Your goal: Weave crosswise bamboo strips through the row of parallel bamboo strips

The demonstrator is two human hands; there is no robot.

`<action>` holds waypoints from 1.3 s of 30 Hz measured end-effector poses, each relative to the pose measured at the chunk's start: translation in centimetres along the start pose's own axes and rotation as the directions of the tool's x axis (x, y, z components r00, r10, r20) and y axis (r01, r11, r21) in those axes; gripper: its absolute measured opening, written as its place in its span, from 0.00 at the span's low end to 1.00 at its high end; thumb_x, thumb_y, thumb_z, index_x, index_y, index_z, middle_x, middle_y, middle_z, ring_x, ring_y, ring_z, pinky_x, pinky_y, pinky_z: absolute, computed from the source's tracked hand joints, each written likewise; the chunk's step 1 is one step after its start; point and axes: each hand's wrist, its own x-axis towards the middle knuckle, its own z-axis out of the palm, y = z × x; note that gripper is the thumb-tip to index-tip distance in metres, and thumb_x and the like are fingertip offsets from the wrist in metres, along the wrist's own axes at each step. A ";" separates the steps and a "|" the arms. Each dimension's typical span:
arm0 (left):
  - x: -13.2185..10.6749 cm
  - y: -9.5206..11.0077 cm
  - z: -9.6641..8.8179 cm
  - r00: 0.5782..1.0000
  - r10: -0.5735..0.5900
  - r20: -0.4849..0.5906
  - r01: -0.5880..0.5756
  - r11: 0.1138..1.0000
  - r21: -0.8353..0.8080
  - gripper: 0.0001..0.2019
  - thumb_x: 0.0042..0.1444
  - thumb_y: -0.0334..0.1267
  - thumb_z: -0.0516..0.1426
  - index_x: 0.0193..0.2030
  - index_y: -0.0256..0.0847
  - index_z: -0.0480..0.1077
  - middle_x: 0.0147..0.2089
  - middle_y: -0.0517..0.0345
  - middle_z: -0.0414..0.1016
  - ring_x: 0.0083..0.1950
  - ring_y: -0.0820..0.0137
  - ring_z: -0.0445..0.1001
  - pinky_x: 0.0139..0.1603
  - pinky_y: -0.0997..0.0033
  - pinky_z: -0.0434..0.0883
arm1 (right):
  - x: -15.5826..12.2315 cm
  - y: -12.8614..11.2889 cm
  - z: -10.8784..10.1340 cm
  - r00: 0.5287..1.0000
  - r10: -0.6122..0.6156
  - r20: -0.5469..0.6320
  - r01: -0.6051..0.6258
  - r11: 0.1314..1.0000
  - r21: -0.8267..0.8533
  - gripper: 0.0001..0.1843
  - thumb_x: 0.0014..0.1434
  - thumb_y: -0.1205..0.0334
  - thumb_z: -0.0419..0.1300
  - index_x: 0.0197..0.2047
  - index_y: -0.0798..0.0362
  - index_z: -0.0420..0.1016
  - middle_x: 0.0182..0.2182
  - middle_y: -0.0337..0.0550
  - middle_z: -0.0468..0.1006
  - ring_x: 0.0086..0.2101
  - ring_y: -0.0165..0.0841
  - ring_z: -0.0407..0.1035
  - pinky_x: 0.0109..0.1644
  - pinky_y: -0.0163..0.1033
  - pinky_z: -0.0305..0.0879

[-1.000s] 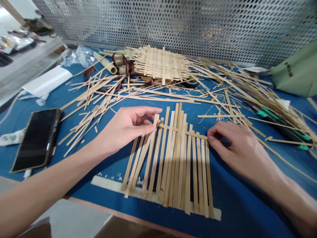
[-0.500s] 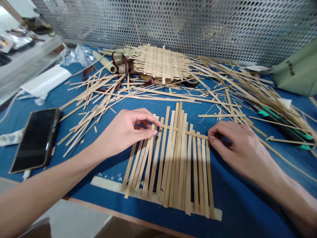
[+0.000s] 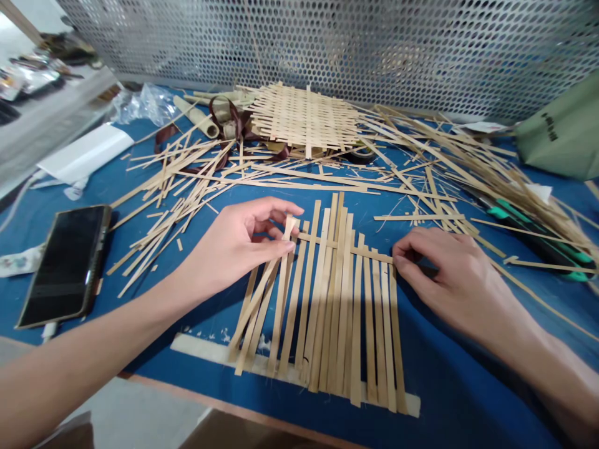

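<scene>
Several bamboo strips (image 3: 327, 312) lie side by side on the blue table mat, their lower ends resting on a pale wooden bar (image 3: 224, 352). One crosswise bamboo strip (image 3: 344, 247) passes over and under them. My left hand (image 3: 238, 246) pinches the top of a thin bamboo strip (image 3: 281, 262) near the left of the row, holding it tilted up. My right hand (image 3: 437, 274) sits at the right end of the crosswise strip, fingertips pressed on that end. The hand's fingers hide the strip's very tip.
A woven bamboo mat (image 3: 304, 118) lies at the back, among loose strips (image 3: 182, 187) and a strip pile (image 3: 505, 162). A phone (image 3: 63, 268) lies at left. A green-handled tool (image 3: 528, 231) sits at right, with a perforated metal panel (image 3: 327, 43) behind.
My left hand has raised a thin strip from the row, tilting it leftward across its neighbours. The right hand has stayed at the crosswise strip's end.
</scene>
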 end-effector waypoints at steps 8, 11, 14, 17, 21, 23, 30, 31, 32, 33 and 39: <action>-0.1 -0.5 0.1 0.996 0.041 -0.078 -0.047 0.997 -0.068 0.25 0.58 0.37 0.73 0.62 0.44 0.79 0.48 0.56 0.85 0.42 0.67 0.81 0.45 0.67 0.80 | -0.1 0.5 0.4 0.999 -0.041 -0.035 0.041 0.999 -0.013 0.12 0.73 0.60 0.54 0.36 0.46 0.72 0.32 0.40 0.78 0.35 0.40 0.72 0.45 0.47 0.60; 0.0 -0.6 0.1 0.996 0.050 -0.074 -0.055 0.997 -0.061 0.25 0.58 0.36 0.73 0.62 0.44 0.79 0.47 0.57 0.86 0.41 0.67 0.82 0.44 0.68 0.80 | -0.1 0.7 0.5 0.998 -0.043 -0.037 0.042 0.999 -0.019 0.12 0.74 0.59 0.54 0.36 0.46 0.72 0.32 0.40 0.77 0.35 0.40 0.72 0.46 0.48 0.61; 0.1 -0.6 0.0 0.996 0.054 -0.078 -0.057 0.998 -0.039 0.23 0.59 0.36 0.72 0.61 0.44 0.79 0.48 0.57 0.87 0.42 0.67 0.84 0.46 0.67 0.81 | -0.1 0.7 0.5 0.998 -0.048 -0.035 0.047 0.999 -0.018 0.12 0.74 0.59 0.55 0.37 0.46 0.72 0.32 0.39 0.78 0.35 0.40 0.73 0.47 0.49 0.61; 0.1 -0.8 -0.1 0.998 0.033 -0.052 -0.034 0.999 -0.020 0.23 0.59 0.37 0.73 0.60 0.44 0.79 0.48 0.56 0.88 0.41 0.66 0.85 0.48 0.64 0.82 | -0.2 0.7 0.4 0.998 -0.059 -0.029 0.058 0.998 -0.013 0.11 0.75 0.59 0.56 0.38 0.46 0.74 0.34 0.40 0.80 0.36 0.41 0.75 0.49 0.50 0.62; 0.2 -1.2 -0.2 1.000 -0.003 0.016 0.003 1.000 -0.030 0.22 0.59 0.38 0.73 0.60 0.47 0.80 0.51 0.56 0.89 0.39 0.69 0.84 0.44 0.67 0.83 | -0.3 1.1 0.0 0.992 -0.117 -0.050 0.115 0.993 -0.028 0.07 0.76 0.57 0.60 0.44 0.46 0.76 0.37 0.41 0.82 0.40 0.43 0.78 0.52 0.51 0.62; 0.1 -1.3 -0.2 1.000 -0.001 0.027 0.002 1.000 -0.017 0.22 0.59 0.38 0.72 0.60 0.49 0.81 0.53 0.58 0.89 0.38 0.70 0.84 0.44 0.68 0.83 | -0.4 1.4 -0.6 0.984 -0.174 -0.037 0.172 0.984 -0.051 0.04 0.76 0.58 0.62 0.45 0.47 0.76 0.39 0.42 0.83 0.42 0.43 0.79 0.52 0.51 0.62; 0.0 -1.2 -0.2 0.999 -0.007 0.040 0.006 1.000 0.021 0.22 0.56 0.43 0.74 0.57 0.55 0.82 0.53 0.62 0.89 0.35 0.71 0.83 0.40 0.71 0.82 | -0.6 2.2 -2.1 0.962 -0.257 0.088 0.263 0.963 -0.058 0.03 0.78 0.61 0.62 0.47 0.47 0.75 0.43 0.42 0.83 0.46 0.43 0.79 0.55 0.51 0.64; 0.0 -1.1 -0.2 0.999 -0.010 0.038 0.010 1.000 0.017 0.22 0.55 0.43 0.74 0.57 0.55 0.82 0.53 0.63 0.89 0.35 0.71 0.83 0.40 0.72 0.82 | -0.6 2.2 -2.1 0.961 -0.260 0.093 0.266 0.963 -0.053 0.04 0.78 0.62 0.62 0.47 0.48 0.75 0.42 0.41 0.83 0.45 0.42 0.79 0.54 0.50 0.64; 0.0 -1.0 -0.3 0.999 -0.016 0.037 0.016 1.000 0.010 0.22 0.55 0.44 0.74 0.57 0.55 0.82 0.52 0.64 0.89 0.35 0.71 0.83 0.41 0.72 0.82 | -0.6 2.1 -2.1 0.960 -0.264 0.094 0.269 0.962 -0.052 0.04 0.78 0.62 0.61 0.46 0.48 0.75 0.42 0.40 0.83 0.45 0.41 0.79 0.53 0.50 0.64; 0.0 -1.0 -0.3 0.999 -0.025 0.040 0.025 1.000 0.003 0.22 0.56 0.44 0.74 0.57 0.55 0.82 0.52 0.64 0.89 0.35 0.71 0.83 0.41 0.72 0.83 | -0.6 2.0 -2.1 0.959 -0.267 0.092 0.272 0.961 -0.056 0.04 0.78 0.63 0.61 0.46 0.48 0.75 0.42 0.40 0.83 0.45 0.40 0.79 0.53 0.49 0.64; -0.1 -0.3 -0.2 0.996 -0.082 0.026 0.081 0.996 0.040 0.24 0.59 0.45 0.73 0.61 0.47 0.78 0.56 0.56 0.88 0.39 0.66 0.85 0.48 0.64 0.85 | -0.5 2.1 -1.9 0.955 -0.285 0.088 0.290 0.955 -0.058 0.05 0.79 0.63 0.61 0.46 0.49 0.75 0.42 0.41 0.83 0.45 0.40 0.79 0.52 0.49 0.63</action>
